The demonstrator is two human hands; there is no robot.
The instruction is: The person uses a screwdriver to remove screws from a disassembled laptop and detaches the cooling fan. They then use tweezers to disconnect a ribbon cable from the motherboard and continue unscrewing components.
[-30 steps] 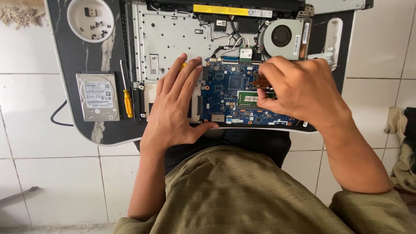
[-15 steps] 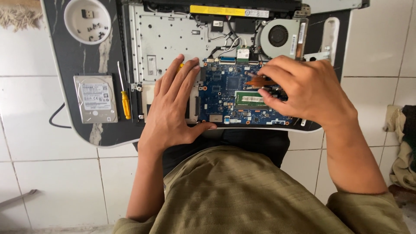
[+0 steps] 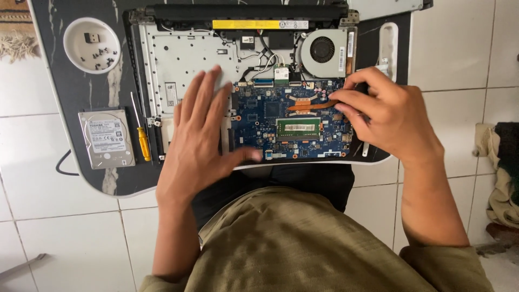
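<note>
Two bare hands, left hand (image 3: pixel 203 132) flat, blue circuit board (image 3: pixel 286 121)

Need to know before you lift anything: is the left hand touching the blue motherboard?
Touching. The head view shows the left hand flat, thumb lying on the blue motherboard edge.

Blue motherboard (image 3: pixel 294 127), copper heat pipe (image 3: pixel 308 103), yellow-handled screwdriver (image 3: pixel 141 138), white bowl (image 3: pixel 92 46)

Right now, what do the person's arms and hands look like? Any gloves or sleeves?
No gloves: the left hand and right hand are bare, with no rings or watch showing. Both forearms are uncovered. Short olive-green sleeves show only at the bottom edge.
</note>
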